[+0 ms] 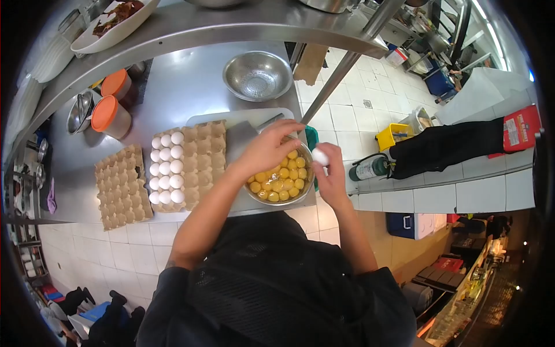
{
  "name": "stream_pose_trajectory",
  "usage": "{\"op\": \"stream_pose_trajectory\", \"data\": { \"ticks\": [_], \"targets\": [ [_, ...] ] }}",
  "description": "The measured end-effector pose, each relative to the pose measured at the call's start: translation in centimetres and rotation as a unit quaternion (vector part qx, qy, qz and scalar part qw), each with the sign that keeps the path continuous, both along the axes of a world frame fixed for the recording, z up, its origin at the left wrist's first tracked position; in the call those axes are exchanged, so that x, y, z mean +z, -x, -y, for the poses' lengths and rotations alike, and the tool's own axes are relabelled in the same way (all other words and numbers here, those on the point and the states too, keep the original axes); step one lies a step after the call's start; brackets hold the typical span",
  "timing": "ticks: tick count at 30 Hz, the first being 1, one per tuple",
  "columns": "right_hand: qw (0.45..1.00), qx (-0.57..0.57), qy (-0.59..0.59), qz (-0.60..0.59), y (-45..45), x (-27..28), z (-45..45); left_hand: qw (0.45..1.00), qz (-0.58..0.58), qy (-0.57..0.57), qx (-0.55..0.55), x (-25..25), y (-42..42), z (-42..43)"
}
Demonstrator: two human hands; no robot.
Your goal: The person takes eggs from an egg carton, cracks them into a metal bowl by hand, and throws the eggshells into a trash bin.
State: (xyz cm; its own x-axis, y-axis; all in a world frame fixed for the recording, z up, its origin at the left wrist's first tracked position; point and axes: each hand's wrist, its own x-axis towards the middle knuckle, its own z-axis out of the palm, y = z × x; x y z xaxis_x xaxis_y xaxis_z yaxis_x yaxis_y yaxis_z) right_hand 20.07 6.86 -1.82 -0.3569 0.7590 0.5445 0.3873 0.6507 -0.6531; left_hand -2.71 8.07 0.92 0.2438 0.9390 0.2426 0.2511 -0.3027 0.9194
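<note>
A steel bowl [247, 189] holds many cracked eggs, their yolks whole in clear whites. My right hand [332, 180] is at the bowl's right rim, fingers wrapped round a white egg [319, 156]. Over the bowl's far left side reaches my left hand [270, 147], its fingers curled toward the thumb; whatever lies between them is hard to make out. To the left, a cardboard egg tray [203, 153] carries rows of white eggs [166, 168] on its left half, with bare cups on its right. Another egg tray [122, 188] beside it has empty cups.
A white cutting board [237, 118] lies under the bowl and partly under the tray. Farther back sits another steel bowl [258, 75]. Orange-lidded tubs [110, 117] stand at left. A steel shelf [231, 33] crosses above, and a green bin [312, 137] is beyond the table edge.
</note>
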Motion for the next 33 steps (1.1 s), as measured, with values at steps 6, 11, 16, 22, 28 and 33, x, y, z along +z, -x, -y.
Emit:
{"op": "stream_pose_trajectory", "data": {
  "ticks": [6,11,16,22,28,33],
  "targets": [
    [0.816,0.052,0.503,-0.279,3.4,2.1,-1.0,0.997,0.031,0.055,-0.04,2.4,-0.5,1.7],
    [0.822,0.077,0.543,-0.155,4.1,2.8,-1.0,0.983,0.011,0.176,-0.042,1.2,0.8,2.3],
    [0.9,0.121,0.403,-0.114,4.3,0.6,-0.6,0.977,0.107,0.181,0.038,-2.3,0.9,3.6],
    [0.955,0.087,0.278,-0.059,5.9,1.0,0.7,0.968,0.156,0.185,0.064,-5.2,1.3,4.8],
    [0.99,0.08,0.111,0.01,6.1,3.1,0.4,0.996,0.025,0.06,0.062,-2.1,2.6,5.0],
    [0.994,0.096,0.002,0.051,5.4,8.2,0.7,0.999,-0.041,-0.033,0.015,4.8,3.6,5.0]
  ]
}}
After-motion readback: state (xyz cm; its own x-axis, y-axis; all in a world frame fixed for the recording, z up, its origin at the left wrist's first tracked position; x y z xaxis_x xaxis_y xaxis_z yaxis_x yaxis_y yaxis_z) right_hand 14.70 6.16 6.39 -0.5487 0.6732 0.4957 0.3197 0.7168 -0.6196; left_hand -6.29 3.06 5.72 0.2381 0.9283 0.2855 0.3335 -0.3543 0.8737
